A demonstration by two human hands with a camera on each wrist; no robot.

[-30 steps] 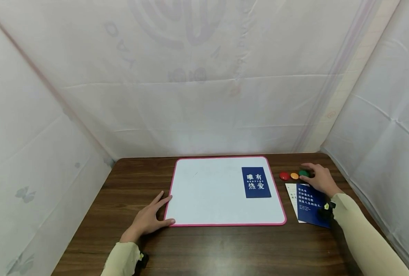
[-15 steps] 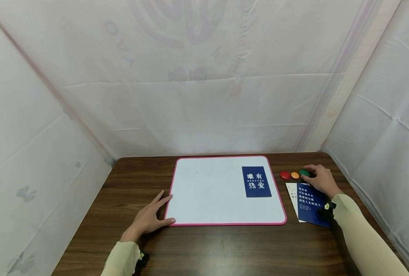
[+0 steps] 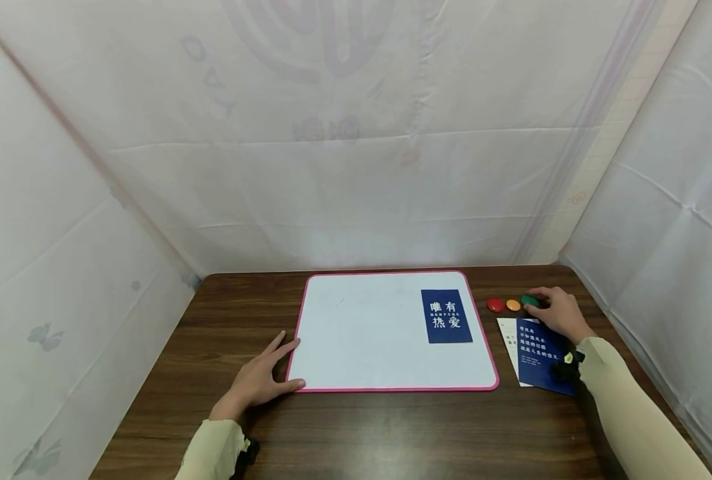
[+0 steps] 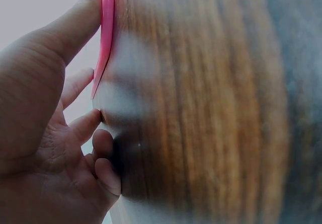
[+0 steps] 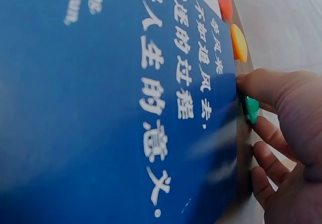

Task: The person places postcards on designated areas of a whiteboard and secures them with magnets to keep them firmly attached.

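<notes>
My right hand (image 3: 555,311) lies at the table's right side, thumb and fingers pinching a green round magnet (image 3: 529,301) (image 5: 251,109). To its left sit an orange magnet (image 3: 513,305) (image 5: 238,43) and a red magnet (image 3: 495,305) in a row. My wrist is over a dark blue card with white characters (image 3: 539,357) (image 5: 100,108), which overlaps a white card (image 3: 508,333). My left hand (image 3: 260,379) rests flat on the table, straight fingers touching the pink edge (image 4: 106,32) of the whiteboard (image 3: 368,333) at its near left corner. Another blue card (image 3: 447,316) lies on the board's right part.
The dark wooden table (image 3: 380,433) is enclosed by white fabric walls (image 3: 356,167) at the back and both sides. Bare wood shows in front of the board and to its left.
My right fingers have drawn in slightly round the green magnet. The left hand, board and cards have not moved.
</notes>
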